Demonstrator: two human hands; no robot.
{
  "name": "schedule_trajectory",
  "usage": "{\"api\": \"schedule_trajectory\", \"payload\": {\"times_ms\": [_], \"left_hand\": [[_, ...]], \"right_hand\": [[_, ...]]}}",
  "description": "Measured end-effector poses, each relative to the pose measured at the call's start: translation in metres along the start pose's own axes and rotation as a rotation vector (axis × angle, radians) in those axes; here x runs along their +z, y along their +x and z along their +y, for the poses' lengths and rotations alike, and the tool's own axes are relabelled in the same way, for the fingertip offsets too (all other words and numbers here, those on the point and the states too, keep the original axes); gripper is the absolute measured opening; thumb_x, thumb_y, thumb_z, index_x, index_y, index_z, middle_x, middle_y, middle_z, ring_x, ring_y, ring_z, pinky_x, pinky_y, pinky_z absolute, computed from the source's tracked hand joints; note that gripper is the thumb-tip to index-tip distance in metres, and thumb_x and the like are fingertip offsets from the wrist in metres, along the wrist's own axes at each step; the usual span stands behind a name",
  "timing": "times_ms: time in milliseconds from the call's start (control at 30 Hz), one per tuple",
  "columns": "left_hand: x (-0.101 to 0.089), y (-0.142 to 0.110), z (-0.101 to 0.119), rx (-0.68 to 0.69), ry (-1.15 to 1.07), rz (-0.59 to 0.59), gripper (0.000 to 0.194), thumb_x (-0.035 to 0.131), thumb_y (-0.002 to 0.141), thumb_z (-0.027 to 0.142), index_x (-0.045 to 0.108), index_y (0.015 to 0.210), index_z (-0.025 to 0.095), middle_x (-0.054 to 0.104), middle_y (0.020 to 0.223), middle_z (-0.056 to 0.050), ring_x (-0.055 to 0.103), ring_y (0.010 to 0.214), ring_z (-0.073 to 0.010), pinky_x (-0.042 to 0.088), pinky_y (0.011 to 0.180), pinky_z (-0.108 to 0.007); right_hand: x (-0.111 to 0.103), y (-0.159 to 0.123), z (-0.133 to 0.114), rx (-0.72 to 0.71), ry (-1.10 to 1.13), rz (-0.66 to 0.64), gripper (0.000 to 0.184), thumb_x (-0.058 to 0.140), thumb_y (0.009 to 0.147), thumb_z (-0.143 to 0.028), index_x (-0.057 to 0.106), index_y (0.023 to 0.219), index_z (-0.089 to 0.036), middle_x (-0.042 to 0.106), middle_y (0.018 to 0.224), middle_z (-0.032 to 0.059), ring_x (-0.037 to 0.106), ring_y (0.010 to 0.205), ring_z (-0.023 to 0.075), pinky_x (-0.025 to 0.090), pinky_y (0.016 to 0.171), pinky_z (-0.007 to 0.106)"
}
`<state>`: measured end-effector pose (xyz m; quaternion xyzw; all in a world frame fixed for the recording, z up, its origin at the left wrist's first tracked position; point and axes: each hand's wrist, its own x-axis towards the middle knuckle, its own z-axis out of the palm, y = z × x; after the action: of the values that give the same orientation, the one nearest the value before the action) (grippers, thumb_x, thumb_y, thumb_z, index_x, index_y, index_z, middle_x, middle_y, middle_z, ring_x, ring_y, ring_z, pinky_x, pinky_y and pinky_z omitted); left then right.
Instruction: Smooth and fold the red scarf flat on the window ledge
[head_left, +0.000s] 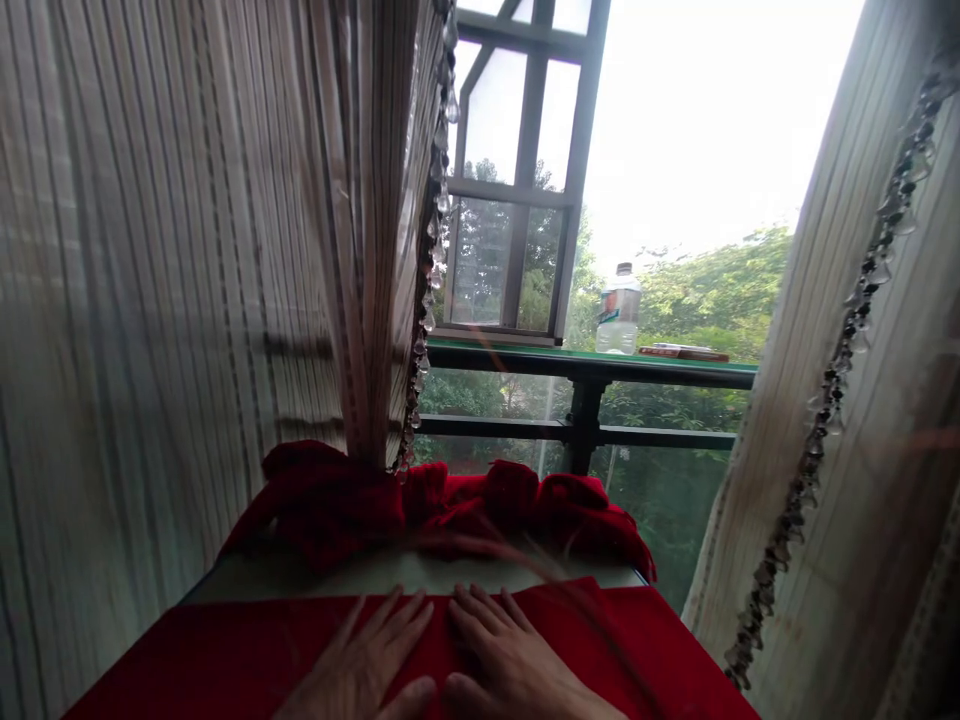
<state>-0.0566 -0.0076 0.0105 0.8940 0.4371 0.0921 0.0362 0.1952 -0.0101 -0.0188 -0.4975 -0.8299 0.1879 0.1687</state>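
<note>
A flat red cloth [225, 655] covers the near part of a pale tabletop [442, 572]. My left hand [367, 650] lies flat on this cloth with its fingers spread, the tips near the cloth's far edge. Beside it, my right hand [510, 645] also rests flat, fingers stretched out and holding nothing. The two thumbs are close to each other at the bottom of the view. Past the bare strip of tabletop, a bunched heap of red fabric [517, 497] lies along the far end.
Striped sheer curtains with bead trim hang at left [187, 250] and right [795, 330]. Behind the table runs a dark railing [667, 375]. On its ledge stand a clear plastic bottle [619, 310] and a flat brown item [684, 353]. An open window frame [517, 190] is at the back.
</note>
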Motion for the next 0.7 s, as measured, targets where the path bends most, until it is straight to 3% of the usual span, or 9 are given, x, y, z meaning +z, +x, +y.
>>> {"api": "schedule_trajectory", "payload": {"times_ms": [100,200,300,467,567,700], "left_hand": [[-0.016,0.005,-0.012,-0.223,-0.021,-0.17,0.064,0.044,0.11,0.052,0.034,0.168,0.027,0.027,0.175,-0.003,0.024,0.164,-0.0307,0.018,0.135,-0.057],[-0.023,0.007,-0.014,-0.31,0.009,-0.173,0.066,0.043,0.11,0.052,0.033,0.169,0.026,0.024,0.176,-0.005,0.02,0.165,-0.0322,0.016,0.134,-0.061],[-0.011,0.006,-0.005,-0.199,0.008,-0.121,0.068,0.046,0.108,0.06,0.035,0.169,0.031,0.026,0.176,-0.005,0.02,0.165,-0.035,0.018,0.133,-0.063],[0.013,-0.001,0.009,0.062,-0.043,-0.026,0.067,0.051,0.107,0.067,0.04,0.166,0.039,0.039,0.172,-0.003,0.034,0.161,-0.0371,0.019,0.132,-0.065],[0.008,0.0,0.005,0.01,-0.069,-0.042,0.063,0.053,0.107,0.065,0.045,0.164,0.038,0.041,0.171,-0.002,0.034,0.161,-0.0356,0.018,0.133,-0.064],[-0.016,0.004,-0.006,-0.165,-0.083,-0.132,0.058,0.052,0.109,0.051,0.044,0.164,0.034,0.034,0.174,-0.002,0.026,0.164,-0.0315,0.018,0.134,-0.059]], "right_hand": [[-0.003,0.0,-0.003,0.003,-0.013,-0.037,0.089,0.06,0.095,-0.066,0.04,0.166,-0.017,0.033,0.176,0.0177,0.024,0.166,0.0375,0.012,0.135,0.062],[-0.003,0.001,-0.004,0.003,-0.016,-0.033,0.088,0.061,0.095,-0.066,0.041,0.165,-0.017,0.034,0.176,0.017,0.025,0.165,0.0378,0.012,0.135,0.062],[-0.003,0.001,-0.004,0.007,-0.013,-0.005,0.086,0.061,0.095,-0.065,0.042,0.165,-0.019,0.036,0.175,0.0146,0.027,0.165,0.0378,0.013,0.136,0.061],[-0.007,0.001,-0.006,0.016,-0.042,-0.041,0.085,0.064,0.095,-0.063,0.042,0.165,-0.02,0.037,0.175,0.0138,0.029,0.163,0.0405,0.016,0.134,0.065],[-0.01,-0.001,-0.008,0.009,-0.047,-0.017,0.084,0.064,0.095,-0.064,0.043,0.165,-0.022,0.038,0.174,0.0144,0.03,0.163,0.0403,0.018,0.134,0.065],[-0.011,-0.004,-0.011,-0.006,-0.046,-0.033,0.084,0.063,0.097,-0.064,0.042,0.165,-0.019,0.037,0.174,0.0151,0.029,0.164,0.0382,0.019,0.134,0.062]]}}
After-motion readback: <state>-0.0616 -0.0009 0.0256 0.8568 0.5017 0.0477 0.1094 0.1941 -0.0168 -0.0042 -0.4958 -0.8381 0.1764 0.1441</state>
